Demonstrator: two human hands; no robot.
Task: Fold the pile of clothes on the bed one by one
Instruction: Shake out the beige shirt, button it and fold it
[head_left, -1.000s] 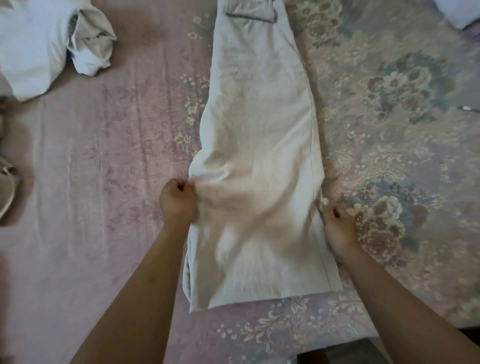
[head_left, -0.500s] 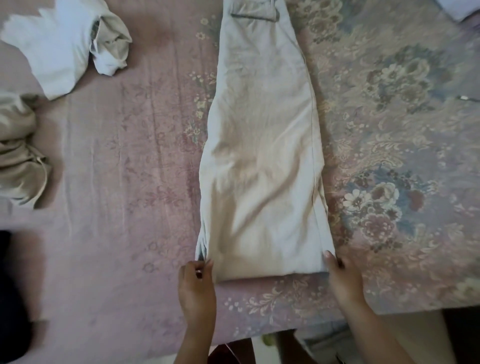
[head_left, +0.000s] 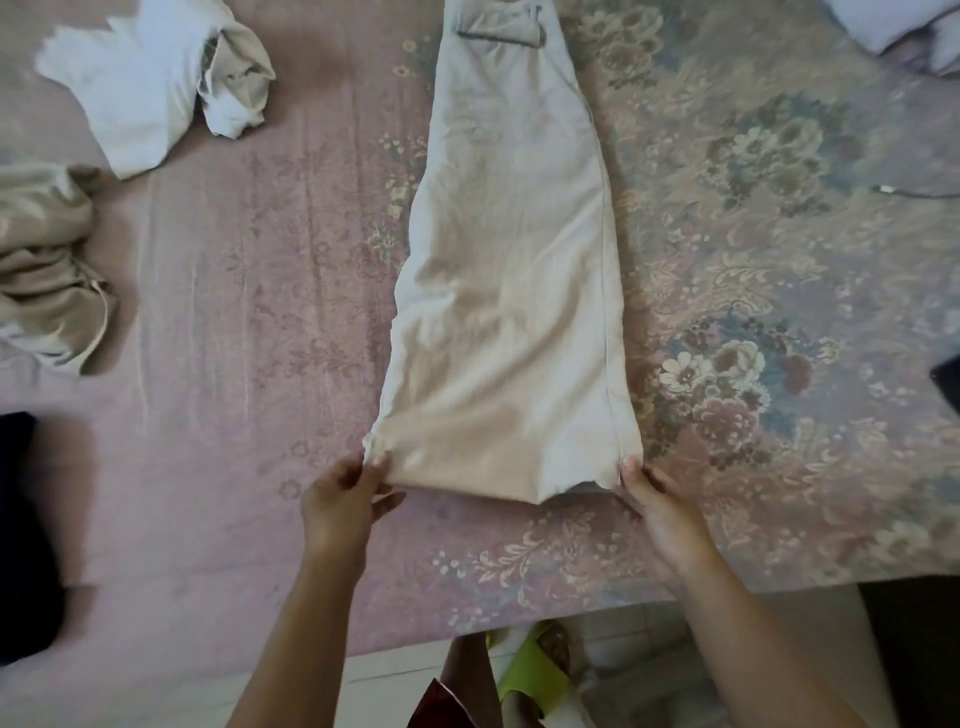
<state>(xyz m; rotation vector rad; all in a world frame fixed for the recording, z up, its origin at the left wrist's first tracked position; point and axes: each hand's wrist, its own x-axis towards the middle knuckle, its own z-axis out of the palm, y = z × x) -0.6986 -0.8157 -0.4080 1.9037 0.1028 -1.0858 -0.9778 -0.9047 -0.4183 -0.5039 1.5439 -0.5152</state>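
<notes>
The beige trousers (head_left: 511, 291) lie lengthwise on the bed (head_left: 249, 332), the waist end far from the person and cut off by the top edge of the frame, so only a pocket flap shows there. The left hand (head_left: 340, 501) pinches the near left corner of the hem, and the right hand (head_left: 662, 506) pinches the near right corner; the fingers under the cloth are hidden. The hem sags a little between the two hands.

A dark cloth (head_left: 23, 535) at the left edge is blurred and cut off, and its kind cannot be told. A pale cloth (head_left: 904, 23) in the top right corner is also only partly in view. A thin cable (head_left: 914, 192) lies near the right edge.

The bed has a pink sheet with a flower pattern, stronger and more blue on the right side. A white shirt (head_left: 140, 98) lies crumpled at the top left, and a tan garment (head_left: 47, 270) lies bunched below it. Beyond the near edge of the bed there is a light tiled floor (head_left: 623, 654) and a green slipper (head_left: 535, 670).
</notes>
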